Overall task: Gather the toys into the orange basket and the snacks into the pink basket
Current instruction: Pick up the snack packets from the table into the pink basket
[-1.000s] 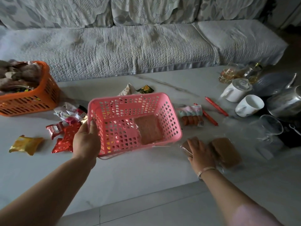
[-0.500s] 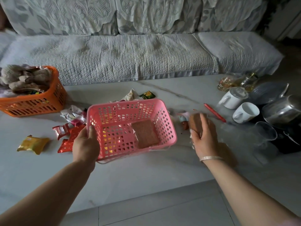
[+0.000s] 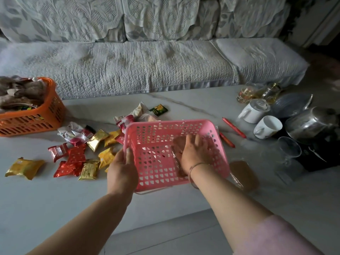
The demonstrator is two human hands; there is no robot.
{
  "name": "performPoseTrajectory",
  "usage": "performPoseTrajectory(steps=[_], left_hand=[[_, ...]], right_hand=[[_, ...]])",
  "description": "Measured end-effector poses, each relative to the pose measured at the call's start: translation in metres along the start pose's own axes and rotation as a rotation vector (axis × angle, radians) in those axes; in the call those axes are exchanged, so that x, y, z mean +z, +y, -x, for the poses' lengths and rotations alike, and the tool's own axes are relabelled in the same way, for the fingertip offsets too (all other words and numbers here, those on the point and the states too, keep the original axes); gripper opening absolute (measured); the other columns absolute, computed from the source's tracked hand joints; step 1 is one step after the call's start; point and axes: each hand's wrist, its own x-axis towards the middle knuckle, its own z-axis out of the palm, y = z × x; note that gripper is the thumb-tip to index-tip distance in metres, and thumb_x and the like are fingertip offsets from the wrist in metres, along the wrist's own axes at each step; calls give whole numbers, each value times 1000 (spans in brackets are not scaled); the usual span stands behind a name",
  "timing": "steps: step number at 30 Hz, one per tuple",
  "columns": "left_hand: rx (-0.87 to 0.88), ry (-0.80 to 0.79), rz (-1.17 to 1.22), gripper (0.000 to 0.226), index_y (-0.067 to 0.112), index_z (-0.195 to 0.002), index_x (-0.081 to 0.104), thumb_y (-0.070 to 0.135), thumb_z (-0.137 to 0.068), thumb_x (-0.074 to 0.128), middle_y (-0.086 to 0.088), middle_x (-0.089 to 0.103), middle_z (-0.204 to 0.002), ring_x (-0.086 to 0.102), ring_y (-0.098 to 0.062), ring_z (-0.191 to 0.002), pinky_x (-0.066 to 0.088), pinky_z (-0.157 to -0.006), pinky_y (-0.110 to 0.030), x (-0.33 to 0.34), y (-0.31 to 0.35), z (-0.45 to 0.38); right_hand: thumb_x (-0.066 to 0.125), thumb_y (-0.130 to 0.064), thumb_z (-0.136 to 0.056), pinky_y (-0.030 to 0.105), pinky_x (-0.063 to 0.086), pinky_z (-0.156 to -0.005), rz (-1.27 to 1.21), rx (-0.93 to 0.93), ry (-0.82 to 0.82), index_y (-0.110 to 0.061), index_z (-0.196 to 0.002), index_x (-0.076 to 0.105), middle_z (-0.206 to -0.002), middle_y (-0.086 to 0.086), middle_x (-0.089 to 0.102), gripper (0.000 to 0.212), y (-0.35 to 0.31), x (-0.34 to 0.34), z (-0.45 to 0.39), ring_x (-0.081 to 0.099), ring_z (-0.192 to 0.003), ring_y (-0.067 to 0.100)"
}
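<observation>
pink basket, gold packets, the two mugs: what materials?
Pink basket: moulded plastic by the look, perforated walls, dull sheen.
Gold packets: likely metallised foil film, crinkled, bright glints.
Mugs: probably glazed ceramic, white, glossy, thick rims.

From my remote view: a pink basket (image 3: 156, 162) pierced with a lattice of holes, an orange basket (image 3: 36, 118) slotted likewise, gold and red foil snack packets (image 3: 79, 159), white mugs (image 3: 267, 127), a red pen (image 3: 233, 127), a white marble-veined table (image 3: 184, 103), and a pale quilted, floral-lace sofa (image 3: 147, 67).
</observation>
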Motion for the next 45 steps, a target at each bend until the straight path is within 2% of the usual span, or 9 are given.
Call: performPoseTrajectory(steps=[6, 10, 13, 17, 20, 23, 37, 41, 45], left_hand=[[5, -29, -26, 28, 28, -120, 61, 38, -106, 40, -3, 73, -92, 72, -22, -73, 57, -64, -33, 26, -8, 7], [-19, 19, -39, 22, 29, -112, 57, 39, -106, 39, -3, 70, -87, 69, -24, -71, 57, -64, -35, 29, -6, 2], [-17, 56, -49, 22, 30, -116, 57, 38, -106, 39, -1, 67, -85, 66, -22, -68, 50, -58, -29, 27, -2, -6], [-14, 87, -71, 39, 20, -132, 59, 41, -105, 41, -2, 68, -89, 68, -24, -75, 52, -63, -32, 24, -1, -18], [-4, 96, -54, 33, 21, -123, 61, 41, -104, 43, -1, 68, -91, 69, -24, -79, 57, -78, -42, 23, 0, -27], [7, 113, -51, 21, 30, -109, 59, 43, -104, 44, 2, 68, -91, 69, -26, -83, 56, -88, -53, 23, 2, -36], [-27, 163, -6, 38, 26, -133, 58, 45, -102, 46, 3, 68, -88, 67, -22, -76, 56, -82, -47, 28, 11, -28], [-33, 155, 22, 32, 27, -126, 60, 43, -103, 46, 0, 69, -90, 68, -26, -76, 57, -86, -51, 33, 16, -25], [-48, 125, 57, 21, 29, -109, 60, 43, -103, 44, -7, 70, -94, 70, -36, -86, 57, -87, -56, 45, 21, -20]], right_hand=[[26, -69, -87, 55, 15, -114, -22, 36, -237, -27, -149, 9, -158, 4, -7, 76, 28, -5, -6, -1, -144, 35], [44, -37, -91, 48, 32, -110, -212, -277, 351, -15, -129, 50, -144, 13, 39, 44, 55, -37, 8, 31, -136, 32], [45, -16, -82, 40, 41, -97, -390, -267, 756, -7, -108, 62, -122, 15, 56, 32, 103, -40, 4, 50, -116, 32], [52, -29, -82, 46, 41, -98, -222, 45, 448, -13, -126, 55, -138, 19, 44, 47, 175, 3, -7, 44, -121, 41], [59, -59, -79, 47, 30, -107, 45, 174, -10, -38, -148, 17, -157, 13, 7, 83, 208, 42, -10, 19, -140, 36], [57, -66, -75, 48, 34, -105, 112, 185, -129, -44, -146, 6, -157, 10, -2, 91, 221, 68, -14, 19, -139, 35], [66, -30, -82, 55, 43, -91, -189, 102, 317, -29, -145, 32, -146, 17, 33, 72, 205, 8, -49, 43, -117, 46], [55, -42, -81, 54, 40, -98, -437, -147, 473, -27, -144, 31, -143, 19, 37, 68, 145, -50, -49, 41, -125, 42], [46, -47, -81, 50, 39, -99, -321, -377, 383, -32, -142, 32, -145, 16, 37, 65, 63, -73, -22, 46, -119, 39]])
